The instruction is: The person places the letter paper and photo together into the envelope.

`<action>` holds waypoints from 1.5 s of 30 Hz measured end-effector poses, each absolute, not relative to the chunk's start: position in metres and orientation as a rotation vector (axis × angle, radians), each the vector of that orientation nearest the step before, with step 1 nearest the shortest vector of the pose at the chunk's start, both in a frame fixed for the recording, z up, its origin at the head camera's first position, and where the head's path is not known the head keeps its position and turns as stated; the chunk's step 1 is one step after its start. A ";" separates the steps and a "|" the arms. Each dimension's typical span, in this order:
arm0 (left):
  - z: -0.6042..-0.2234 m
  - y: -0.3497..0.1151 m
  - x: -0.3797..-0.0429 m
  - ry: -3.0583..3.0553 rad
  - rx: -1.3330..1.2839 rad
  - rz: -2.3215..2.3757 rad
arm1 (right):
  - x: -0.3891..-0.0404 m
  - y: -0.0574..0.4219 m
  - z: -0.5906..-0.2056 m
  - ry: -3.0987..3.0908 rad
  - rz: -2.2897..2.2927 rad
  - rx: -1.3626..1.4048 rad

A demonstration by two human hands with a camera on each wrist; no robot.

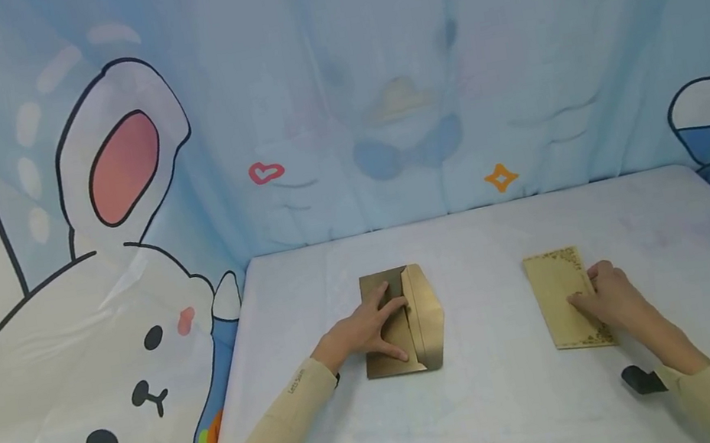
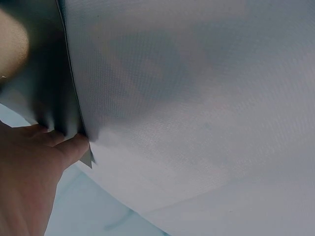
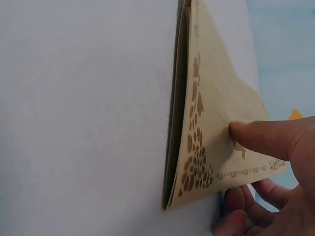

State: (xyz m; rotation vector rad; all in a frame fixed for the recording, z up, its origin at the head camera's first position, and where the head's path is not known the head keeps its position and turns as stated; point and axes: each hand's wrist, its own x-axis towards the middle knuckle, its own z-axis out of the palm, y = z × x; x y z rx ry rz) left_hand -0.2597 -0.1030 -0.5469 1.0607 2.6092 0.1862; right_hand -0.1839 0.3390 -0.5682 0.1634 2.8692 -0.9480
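A gold envelope (image 1: 426, 311) lies on the table, its pointed flap folded out to the right. My left hand (image 1: 363, 328) rests on its body with the fingers spread, and one fingertip is at the edge beside the flap. In the left wrist view, several fingers of that hand (image 2: 37, 172) lie along the dark envelope's edge (image 2: 54, 93). Over to the right, my right hand (image 1: 611, 298) pinches a folded sheet of cream letter paper (image 1: 557, 298) by its right edge. The right wrist view shows the thumb on top, fingers underneath, printed lines and brown floral corners (image 3: 194, 169).
A white cloth covers the table (image 1: 502, 399). Behind it hangs a light blue curtain (image 1: 275, 71) with cartoon prints, and a large printed rabbit (image 1: 149, 285) fills the left side. A black strap end (image 1: 642, 379) sticks out from my right sleeve.
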 end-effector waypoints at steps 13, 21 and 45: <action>-0.546 -0.105 -0.262 2.618 1.073 0.182 | -0.179 0.351 -0.567 2.910 -1.029 0.069; -0.546 -0.106 -0.262 2.614 1.066 0.200 | -0.180 0.352 -0.570 2.808 -1.131 0.151; -0.553 -0.105 -0.263 2.616 1.069 0.227 | -0.186 0.340 -0.567 2.710 -1.313 -0.003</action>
